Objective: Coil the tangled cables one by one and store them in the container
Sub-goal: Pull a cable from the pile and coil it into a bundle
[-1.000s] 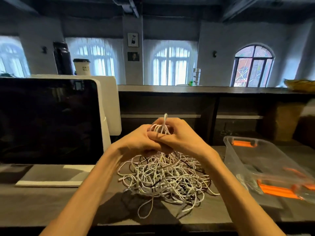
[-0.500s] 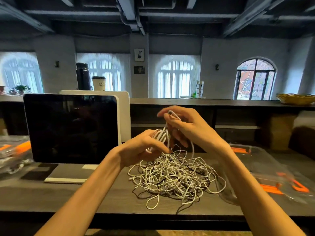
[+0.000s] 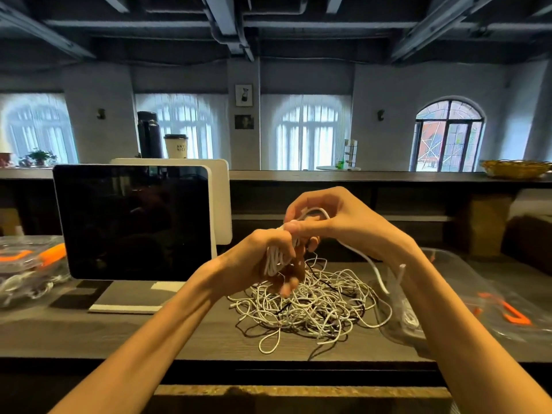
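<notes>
A tangled heap of white cables (image 3: 313, 306) lies on the dark wooden counter (image 3: 179, 333). Above it my left hand (image 3: 268, 258) grips a coiled bundle of white cable (image 3: 276, 258). My right hand (image 3: 334, 219) is just above and to the right, pinching the loose strand of the same cable (image 3: 358, 253) and looping it over the bundle. The strand's free end trails down to the right. A clear plastic container (image 3: 448, 294) with orange latches stands at the right, partly hidden by my right forearm; some white cable lies inside.
A dark screen on a white stand (image 3: 131, 222) stands at the left. Another clear box with orange latches (image 3: 27, 264), holding cables, is at the far left edge. A raised ledge behind carries a black flask (image 3: 148, 134), a paper cup (image 3: 175, 146) and a woven basket (image 3: 515, 168).
The camera has tilted up. My right hand has brought the strand round over the top of the bundle, and more of the cable has come free of the heap and hangs to the right.
</notes>
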`<move>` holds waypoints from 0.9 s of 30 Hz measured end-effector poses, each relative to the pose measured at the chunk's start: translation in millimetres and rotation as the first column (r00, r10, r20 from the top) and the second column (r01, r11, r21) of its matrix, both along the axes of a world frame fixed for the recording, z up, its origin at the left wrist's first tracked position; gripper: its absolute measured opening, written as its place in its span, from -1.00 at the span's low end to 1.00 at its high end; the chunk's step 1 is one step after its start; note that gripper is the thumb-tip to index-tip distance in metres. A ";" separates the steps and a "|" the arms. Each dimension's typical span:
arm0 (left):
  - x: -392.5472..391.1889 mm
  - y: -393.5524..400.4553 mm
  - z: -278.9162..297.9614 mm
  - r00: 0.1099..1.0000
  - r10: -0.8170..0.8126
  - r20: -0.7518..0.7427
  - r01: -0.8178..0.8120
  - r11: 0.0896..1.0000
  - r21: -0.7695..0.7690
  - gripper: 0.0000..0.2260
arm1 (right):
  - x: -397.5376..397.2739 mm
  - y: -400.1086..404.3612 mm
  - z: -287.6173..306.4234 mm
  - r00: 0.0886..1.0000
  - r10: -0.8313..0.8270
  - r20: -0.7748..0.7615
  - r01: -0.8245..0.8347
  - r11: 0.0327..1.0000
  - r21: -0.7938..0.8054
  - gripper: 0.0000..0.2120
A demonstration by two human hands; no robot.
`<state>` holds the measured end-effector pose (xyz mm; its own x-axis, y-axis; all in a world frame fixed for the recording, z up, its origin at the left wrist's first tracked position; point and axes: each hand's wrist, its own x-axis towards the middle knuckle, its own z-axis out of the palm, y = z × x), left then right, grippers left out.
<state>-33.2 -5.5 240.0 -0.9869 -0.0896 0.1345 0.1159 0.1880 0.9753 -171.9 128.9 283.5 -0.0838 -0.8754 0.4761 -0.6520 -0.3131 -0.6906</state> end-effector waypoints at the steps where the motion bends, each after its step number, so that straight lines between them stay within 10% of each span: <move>1: 0.6 0.9 0.5 1.000 -0.016 0.001 0.016 0.999 0.051 -0.58 | 0.6 -0.3 -0.2 1.000 -0.009 -0.022 0.009 1.000 -0.005 -0.88; 27: 9.0 -2.1 2.7 0.990 -0.089 0.107 0.074 0.987 0.140 -0.74 | 21.0 -6.6 -18.2 0.954 -0.152 -0.260 0.116 0.982 -0.150 -0.80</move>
